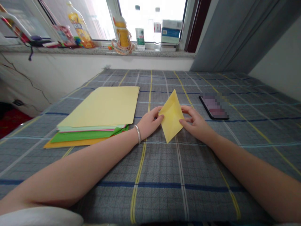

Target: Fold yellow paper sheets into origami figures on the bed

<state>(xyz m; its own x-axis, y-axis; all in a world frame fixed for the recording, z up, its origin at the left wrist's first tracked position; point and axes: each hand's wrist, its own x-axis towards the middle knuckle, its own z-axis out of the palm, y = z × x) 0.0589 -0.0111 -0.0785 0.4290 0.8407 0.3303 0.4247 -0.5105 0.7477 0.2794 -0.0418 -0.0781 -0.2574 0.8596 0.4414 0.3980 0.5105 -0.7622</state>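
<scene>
A folded yellow paper (171,116), kite-shaped with points near and far, lies on the grey plaid cloth (164,175). My left hand (150,122) pinches its left corner, fingers curled; a silver bracelet (138,134) circles that wrist. My right hand (196,123) pinches the paper's right corner with thumb and fingertips pressed together. Both forearms rest on the cloth.
A stack of coloured paper sheets (98,116), yellow on top with green and orange below, lies left of my hands. A dark phone (213,106) lies to the right. Bottles (80,25) and boxes (171,31) stand on the windowsill behind. A grey curtain (235,34) hangs at right.
</scene>
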